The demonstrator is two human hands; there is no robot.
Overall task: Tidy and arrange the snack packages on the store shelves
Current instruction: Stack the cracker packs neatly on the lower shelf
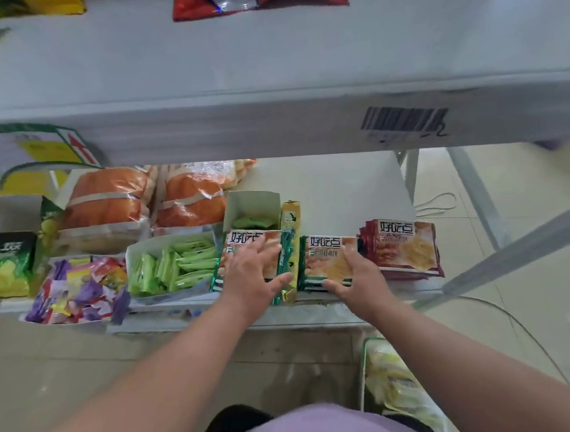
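On the lower shelf (pixel 342 184) I see a box of green sachets (pixel 175 267) left of my left hand (pixel 252 274), which lies with fingers spread flat on the green-edged biscuit pack stack (pixel 245 244). Just right, past an upright yellow-green pack (pixel 291 222), my right hand (pixel 358 275) grips the front edge of a second green-edged stack (pixel 327 256), thumb underneath, with the red-edged biscuit packs (pixel 405 247) touching its right side.

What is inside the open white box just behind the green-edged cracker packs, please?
The white box holds a few green wrapped snacks at its bottom. Its front wall and the cracker pack hide anything lower.
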